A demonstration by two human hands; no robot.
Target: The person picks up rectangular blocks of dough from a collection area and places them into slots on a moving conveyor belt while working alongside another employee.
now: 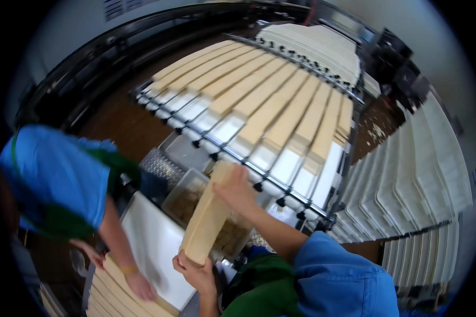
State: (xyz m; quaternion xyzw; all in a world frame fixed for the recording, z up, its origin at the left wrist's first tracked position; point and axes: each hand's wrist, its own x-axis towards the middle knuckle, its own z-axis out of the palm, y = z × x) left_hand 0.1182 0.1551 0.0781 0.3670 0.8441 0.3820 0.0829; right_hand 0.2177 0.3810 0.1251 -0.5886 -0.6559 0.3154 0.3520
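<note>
A long, pale tan block (pixel 207 219) is held at a slant in front of me, one end up and away, the other near my body. My right hand (pixel 235 191) grips its far upper part from the right side. Around the near lower end close the fingers of my left hand (pixel 197 273). Beneath the block are bins with broken tan pieces (pixel 182 203). Just beyond my right hand lies the near edge of a slatted conveyor (pixel 232 149), where several similar long blocks (pixel 288 113) rest side by side in lanes.
To my left a co-worker in blue (pixel 63 179) has hands on tan strips (pixel 116 288) lying at a white board (pixel 153 245). White, panel-like trays (pixel 407 169) stand stacked to the right. A dark rail (pixel 106 50) runs along the back left.
</note>
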